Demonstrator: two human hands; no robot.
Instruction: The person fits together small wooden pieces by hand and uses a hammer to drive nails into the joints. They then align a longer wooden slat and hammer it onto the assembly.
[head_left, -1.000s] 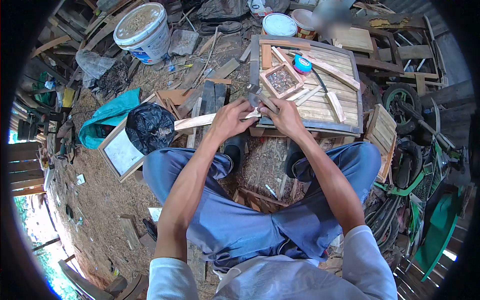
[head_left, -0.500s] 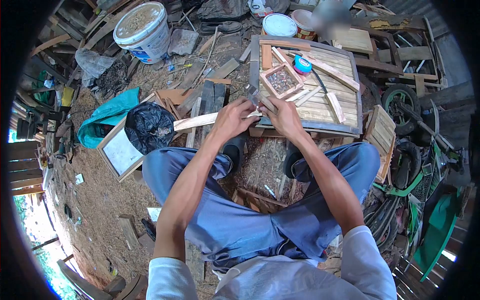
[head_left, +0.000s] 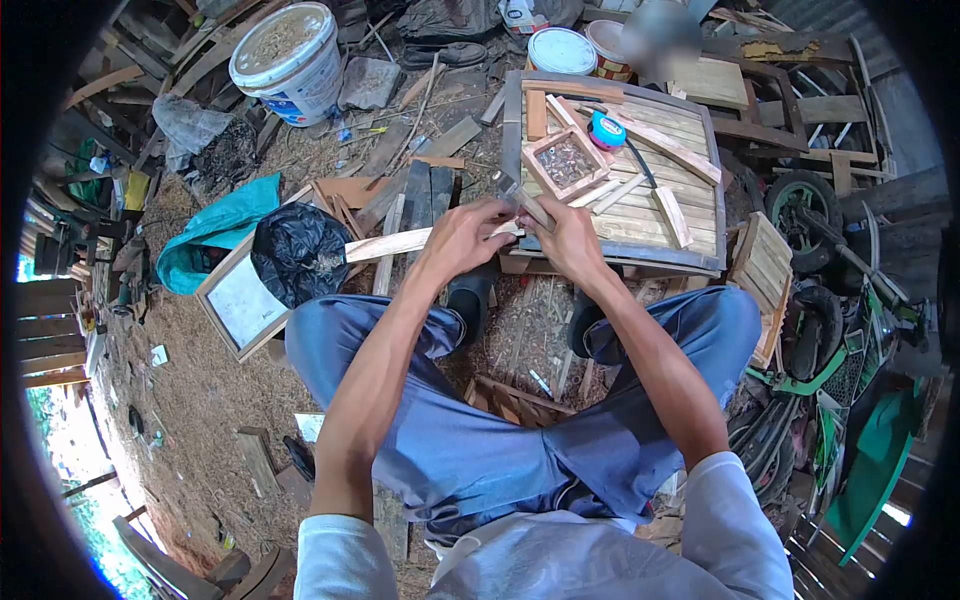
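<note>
My left hand [head_left: 462,240] is closed around a pale wooden strip [head_left: 390,244], which sticks out to the left over a black plastic bag. Close beside it, my right hand [head_left: 570,238] grips the handle of a hammer [head_left: 512,190], whose dark metal head points up and left, just above my left fingertips. Both hands are at the near left edge of a slatted wooden panel [head_left: 690,150]. On that panel lie an open wooden box of small metal pieces [head_left: 567,163], a blue and pink tape measure [head_left: 606,130] and several loose wood strips.
A black plastic bag [head_left: 300,250] and a framed white board [head_left: 242,306] lie left of my knees. A large bucket [head_left: 290,70] stands at the back left. Wood scraps cover the ground, and a green bike frame [head_left: 830,375] is at the right.
The hammer head has tilted slightly and shifted a little to the right. Both hands keep nearly the same place and grip.
</note>
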